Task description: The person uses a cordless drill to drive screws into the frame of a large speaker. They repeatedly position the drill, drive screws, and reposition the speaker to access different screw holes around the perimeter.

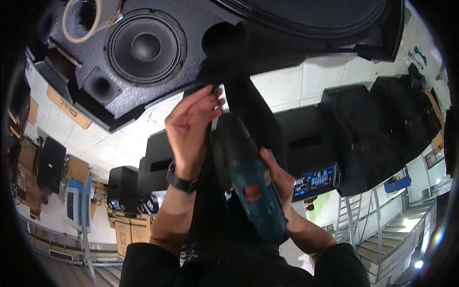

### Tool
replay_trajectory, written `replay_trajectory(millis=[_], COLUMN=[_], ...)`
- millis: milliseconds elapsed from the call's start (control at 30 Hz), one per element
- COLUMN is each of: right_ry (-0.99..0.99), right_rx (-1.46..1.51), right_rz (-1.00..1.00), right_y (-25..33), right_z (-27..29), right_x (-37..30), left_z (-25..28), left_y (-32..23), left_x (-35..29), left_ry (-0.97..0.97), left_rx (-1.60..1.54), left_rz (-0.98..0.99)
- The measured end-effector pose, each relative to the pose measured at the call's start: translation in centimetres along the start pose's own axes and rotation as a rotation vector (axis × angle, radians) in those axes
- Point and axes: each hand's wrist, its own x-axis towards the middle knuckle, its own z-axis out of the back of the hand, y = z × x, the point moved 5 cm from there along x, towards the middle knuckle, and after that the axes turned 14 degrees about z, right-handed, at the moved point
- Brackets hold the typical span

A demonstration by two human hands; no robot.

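My right hand [281,181] is wrapped round a teal cordless drill [260,203], its dark nose pointing away from me toward a black speaker cabinet [191,71]. My left hand [193,112] is raised just beyond the nose of the drill, with a dark watch on the wrist. Its fingertips are pinched together at a small dark piece too small to name. The cabinet's near edge lies a little past these fingers. Set into its face are a round speaker driver [146,46], a small square port [101,86] and part of a much larger cone [311,14].
A tape roll [67,28] and a slim metal tool [64,52] lie on the cabinet at the far left. Several black speaker boxes [306,138] stand on the pale floor, one with a lit blue panel [315,182]. Cardboard boxes [131,232] are at left, a stepladder [348,217] at right.
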Motion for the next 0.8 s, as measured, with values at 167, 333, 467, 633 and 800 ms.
replay_trajectory(millis=[167,333,467,633,800], right_ry=[0.107,0.006,-0.010,-0.024,-0.049], right_rx=[0.047,-0.038,-0.061,-0.067,-0.071], right_rz=[0.149,0.249,0.277,0.306,0.319], right_y=[-2.7,-3.7,-4.1,-4.2,-4.3], right_z=[0.9,1.6,2.4,2.6,3.0], right_x=[0.6,0.2,0.5,1.0,1.9], left_z=[1.4,-2.7,-4.9,-5.3,-6.1], left_y=[-0.6,-0.6,-1.0,-2.0,-2.7], left_x=[1.9,3.5,4.7,4.9,5.1], left_ry=[0.040,0.247,0.228,0.266,0.360], left_rx=[-0.161,-0.193,-0.200,-0.257,-0.196], left_rz=[0.097,0.169,0.203,0.302,0.312])
